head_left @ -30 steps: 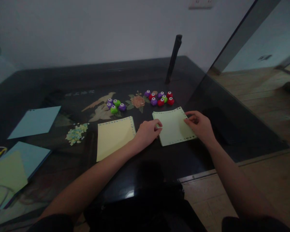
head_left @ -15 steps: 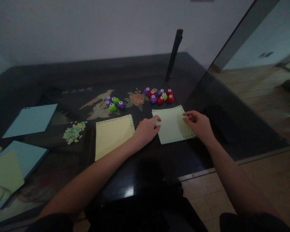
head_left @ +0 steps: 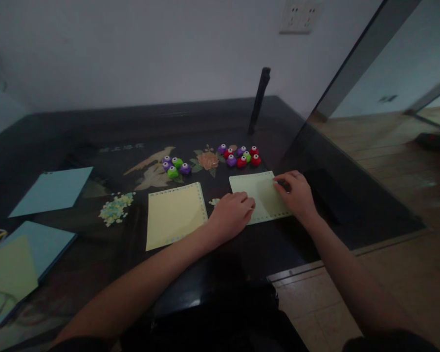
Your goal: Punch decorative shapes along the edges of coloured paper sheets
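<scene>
A pale green paper sheet (head_left: pixel 258 188) with punched edges lies on the dark table (head_left: pixel 95 132). My left hand (head_left: pixel 234 212) is curled over its near left corner and hides it. My right hand (head_left: pixel 295 195) rests on the sheet's right side, fingers pressing the paper. A yellow sheet (head_left: pixel 174 215) with punched edges lies flat just left of my left hand. A few small paper scraps (head_left: pixel 214 201) sit between the two sheets.
Small red, purple and green punches (head_left: pixel 240 156) cluster behind the green sheet, and another purple and green group (head_left: pixel 175 166) behind the yellow one. A confetti pile (head_left: pixel 115 208), a blue sheet (head_left: pixel 51 190) and stacked sheets (head_left: pixel 22 259) lie left. A black rod (head_left: pixel 258 100) stands behind.
My left hand slid from the green sheet's left edge down to its near left corner. My right hand stayed on the right side. Scraps now show beside the sheet.
</scene>
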`<state>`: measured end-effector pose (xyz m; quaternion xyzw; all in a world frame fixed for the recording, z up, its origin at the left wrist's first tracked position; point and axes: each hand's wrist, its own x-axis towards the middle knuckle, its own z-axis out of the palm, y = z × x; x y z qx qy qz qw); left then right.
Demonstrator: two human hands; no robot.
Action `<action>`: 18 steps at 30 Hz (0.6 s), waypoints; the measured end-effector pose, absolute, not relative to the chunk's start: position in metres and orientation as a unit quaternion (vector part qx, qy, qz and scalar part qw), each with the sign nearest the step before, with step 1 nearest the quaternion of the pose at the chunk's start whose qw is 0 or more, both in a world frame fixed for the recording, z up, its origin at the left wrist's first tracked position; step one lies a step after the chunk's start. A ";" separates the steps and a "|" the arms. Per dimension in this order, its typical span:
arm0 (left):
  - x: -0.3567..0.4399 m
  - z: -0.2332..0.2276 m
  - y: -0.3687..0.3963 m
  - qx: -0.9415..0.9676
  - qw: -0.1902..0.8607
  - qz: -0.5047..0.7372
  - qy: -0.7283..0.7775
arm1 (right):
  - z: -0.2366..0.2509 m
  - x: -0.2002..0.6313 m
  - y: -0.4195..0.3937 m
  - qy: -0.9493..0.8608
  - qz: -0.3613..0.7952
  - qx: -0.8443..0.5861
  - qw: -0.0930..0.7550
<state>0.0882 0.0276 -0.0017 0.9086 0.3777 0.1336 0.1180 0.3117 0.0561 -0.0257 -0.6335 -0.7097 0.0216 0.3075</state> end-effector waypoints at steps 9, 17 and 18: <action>0.097 -0.014 0.007 0.934 0.059 0.150 0.318 | -0.017 0.248 0.106 -0.826 0.046 -0.526 0.196; 0.098 -0.025 0.010 0.935 0.060 0.169 0.306 | -0.031 0.245 0.117 -0.821 0.060 -0.531 0.199; 0.098 -0.026 0.010 0.935 0.060 0.171 0.304 | -0.032 0.245 0.116 -0.822 0.061 -0.528 0.205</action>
